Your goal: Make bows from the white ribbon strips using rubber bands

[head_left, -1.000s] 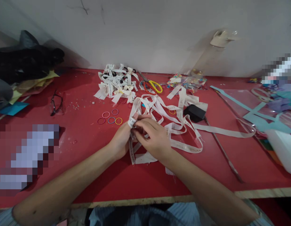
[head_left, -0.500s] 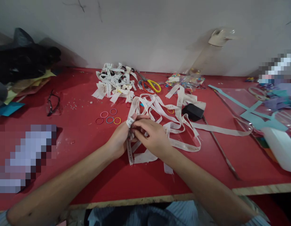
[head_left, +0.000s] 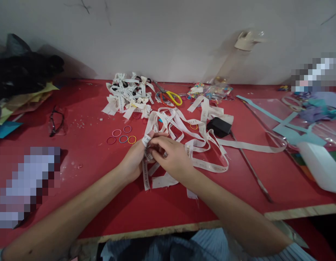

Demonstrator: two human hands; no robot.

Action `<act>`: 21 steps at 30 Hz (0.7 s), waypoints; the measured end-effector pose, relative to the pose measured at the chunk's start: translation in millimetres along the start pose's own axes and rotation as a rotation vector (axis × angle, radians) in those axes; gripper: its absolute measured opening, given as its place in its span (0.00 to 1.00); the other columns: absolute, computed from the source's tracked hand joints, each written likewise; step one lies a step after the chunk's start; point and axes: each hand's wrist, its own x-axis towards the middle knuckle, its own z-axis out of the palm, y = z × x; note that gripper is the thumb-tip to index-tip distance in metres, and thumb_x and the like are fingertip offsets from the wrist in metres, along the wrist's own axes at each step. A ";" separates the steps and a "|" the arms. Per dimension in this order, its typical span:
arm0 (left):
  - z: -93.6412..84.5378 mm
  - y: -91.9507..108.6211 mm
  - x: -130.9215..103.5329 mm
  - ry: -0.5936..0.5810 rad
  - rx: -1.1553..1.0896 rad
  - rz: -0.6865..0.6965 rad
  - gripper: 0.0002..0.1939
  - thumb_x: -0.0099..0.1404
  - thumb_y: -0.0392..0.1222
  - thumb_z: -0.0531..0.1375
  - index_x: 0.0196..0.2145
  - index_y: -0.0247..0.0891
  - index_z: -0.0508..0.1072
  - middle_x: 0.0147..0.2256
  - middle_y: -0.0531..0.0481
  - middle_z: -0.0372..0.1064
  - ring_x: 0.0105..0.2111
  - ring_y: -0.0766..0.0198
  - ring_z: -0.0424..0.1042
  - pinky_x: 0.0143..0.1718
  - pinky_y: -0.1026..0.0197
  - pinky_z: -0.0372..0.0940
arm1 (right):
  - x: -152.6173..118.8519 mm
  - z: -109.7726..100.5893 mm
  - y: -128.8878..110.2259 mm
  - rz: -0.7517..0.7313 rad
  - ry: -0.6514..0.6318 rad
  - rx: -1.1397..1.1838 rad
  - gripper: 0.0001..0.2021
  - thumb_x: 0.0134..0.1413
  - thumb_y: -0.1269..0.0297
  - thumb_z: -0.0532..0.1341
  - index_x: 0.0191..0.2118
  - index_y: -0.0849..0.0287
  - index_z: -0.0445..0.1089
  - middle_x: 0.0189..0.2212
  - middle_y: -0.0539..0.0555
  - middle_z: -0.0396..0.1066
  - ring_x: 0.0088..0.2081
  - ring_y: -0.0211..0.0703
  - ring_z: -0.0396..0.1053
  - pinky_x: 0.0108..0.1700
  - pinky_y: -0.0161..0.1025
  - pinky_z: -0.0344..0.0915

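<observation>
My left hand (head_left: 133, 161) is closed on a white printed ribbon (head_left: 145, 175), which wraps over the thumb and hangs below the palm. My right hand (head_left: 171, 154) is pinched against the same ribbon at the left fingers; the exact spot under its fingertips is hidden. A long tangle of loose white ribbon (head_left: 208, 167) lies behind and to the right of both hands. Several coloured elastic bands (head_left: 123, 139) rest on the table just left of the hands. Farther back sits a heap of tied white ribbon bows (head_left: 129, 92), some with black loops.
Scissors with red and yellow handles (head_left: 173, 98) lie near the wall. A black block (head_left: 219, 127), a thin rod (head_left: 252, 170) and a white block (head_left: 318, 166) are at right. Eyeglasses (head_left: 57, 121) and a dark bag (head_left: 23, 69) are at left on the red table (head_left: 116, 214).
The view has shifted slightly, so everything sits a little farther left. Both hands stay together on the ribbon, with only slight finger movement.
</observation>
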 end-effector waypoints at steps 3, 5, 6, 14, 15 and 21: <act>1.1 1.2 -0.3 0.022 -0.010 -0.008 0.22 0.60 0.57 0.62 0.43 0.38 0.78 0.29 0.50 0.74 0.20 0.72 0.66 0.18 0.72 0.57 | 0.1 0.0 0.2 0.003 0.002 0.007 0.09 0.54 0.73 0.61 0.40 0.56 0.71 0.34 0.50 0.75 0.31 0.38 0.69 0.35 0.35 0.63; 1.7 1.8 -0.6 0.028 -0.013 -0.012 0.23 0.60 0.57 0.62 0.43 0.37 0.78 0.28 0.50 0.74 0.20 0.72 0.66 0.17 0.71 0.57 | 0.1 0.3 0.4 0.003 -0.001 0.005 0.08 0.54 0.74 0.60 0.40 0.56 0.71 0.33 0.50 0.75 0.30 0.38 0.69 0.35 0.35 0.63; 2.0 2.2 -0.7 0.030 -0.009 -0.014 0.23 0.59 0.57 0.62 0.43 0.37 0.78 0.28 0.50 0.74 0.20 0.71 0.67 0.18 0.71 0.57 | 0.0 0.5 0.5 0.004 -0.002 0.006 0.08 0.54 0.74 0.60 0.40 0.57 0.71 0.33 0.50 0.75 0.30 0.37 0.69 0.35 0.35 0.63; 2.1 3.4 -1.3 0.045 0.008 -0.020 0.22 0.59 0.57 0.63 0.42 0.36 0.78 0.26 0.50 0.73 0.21 0.71 0.67 0.17 0.72 0.57 | -0.4 1.5 -0.1 0.009 -0.007 0.013 0.07 0.54 0.72 0.60 0.39 0.56 0.70 0.34 0.50 0.75 0.33 0.39 0.70 0.36 0.36 0.64; 1.7 3.1 -1.3 0.044 0.012 -0.021 0.22 0.59 0.57 0.62 0.42 0.36 0.78 0.26 0.50 0.73 0.20 0.71 0.67 0.17 0.72 0.58 | -0.5 1.5 0.0 0.008 -0.007 0.013 0.07 0.54 0.72 0.60 0.39 0.56 0.70 0.35 0.50 0.75 0.33 0.39 0.71 0.36 0.36 0.64; -0.2 0.7 0.1 0.073 0.028 -0.021 0.21 0.60 0.55 0.62 0.43 0.37 0.78 0.26 0.50 0.73 0.21 0.71 0.68 0.18 0.73 0.59 | -1.3 1.0 0.3 -0.011 -0.020 0.010 0.08 0.56 0.72 0.59 0.41 0.56 0.70 0.37 0.50 0.74 0.36 0.39 0.71 0.38 0.36 0.64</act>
